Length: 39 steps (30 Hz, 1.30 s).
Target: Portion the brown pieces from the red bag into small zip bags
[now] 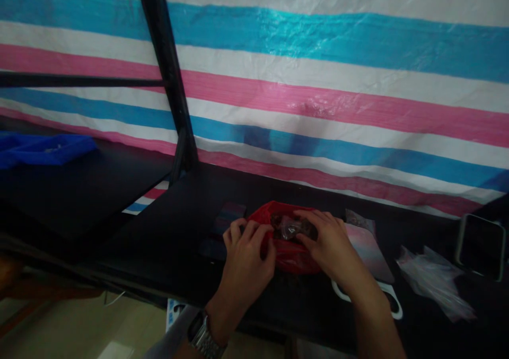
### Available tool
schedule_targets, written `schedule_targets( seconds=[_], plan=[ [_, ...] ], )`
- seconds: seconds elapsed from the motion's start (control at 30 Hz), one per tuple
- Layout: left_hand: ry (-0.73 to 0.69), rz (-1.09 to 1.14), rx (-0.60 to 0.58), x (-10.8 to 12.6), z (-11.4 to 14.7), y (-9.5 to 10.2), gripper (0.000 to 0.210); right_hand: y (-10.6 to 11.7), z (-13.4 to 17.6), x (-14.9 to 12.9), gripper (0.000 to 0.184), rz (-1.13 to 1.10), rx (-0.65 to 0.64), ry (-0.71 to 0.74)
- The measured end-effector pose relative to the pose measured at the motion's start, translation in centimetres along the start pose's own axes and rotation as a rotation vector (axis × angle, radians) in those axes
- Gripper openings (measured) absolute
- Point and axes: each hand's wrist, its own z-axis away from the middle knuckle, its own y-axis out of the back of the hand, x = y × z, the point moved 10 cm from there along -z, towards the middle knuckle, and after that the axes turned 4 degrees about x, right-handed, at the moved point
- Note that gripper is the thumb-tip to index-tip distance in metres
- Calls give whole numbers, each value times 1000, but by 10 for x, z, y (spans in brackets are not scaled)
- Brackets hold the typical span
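A red plastic bag (300,262) lies open on the black table, with dark pieces and a small clear plastic bag (291,228) in its mouth. My left hand (250,247) is closed on the red bag's left rim; a watch is on that wrist. Over the right side of the opening, my right hand (328,242) curls thumb and fingers around the small clear bag and its dark contents. Its fingertips are partly hidden inside the red bag. Just right of that hand is a flat scale-like device (371,255) with a shiny plate and white base.
Another small clear bag (360,219) with dark contents lies behind the device. Flat clear bags (435,282) are piled to the right, near a phone (480,247). Blue trays (59,149) stand on the left table. A black post (169,78) rises before the striped sheet (318,72).
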Motion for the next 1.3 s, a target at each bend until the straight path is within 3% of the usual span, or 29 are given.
schedule_targets(
  seconds=[0.7, 0.9, 1.07, 1.2, 1.3],
  plan=[
    [2, 59, -4, -4, 1, 7, 24, 10, -3, 9, 45, -10, 37, -76],
    [10, 57, -10, -2, 0, 4, 25, 10, -1, 23, 44, -204, 53, -123],
    [-18, 57, 22, -2, -1, 6, 24, 28, 8, 50, 44, -522, 116, -195],
    [-72, 41, 98, -1, -3, 12, 22, 65, 26, 89, 54, -555, 200, -296],
    [-100, 36, 143, -1, -5, 16, 20, 80, 43, 119, 52, -528, 204, -367]
  ],
)
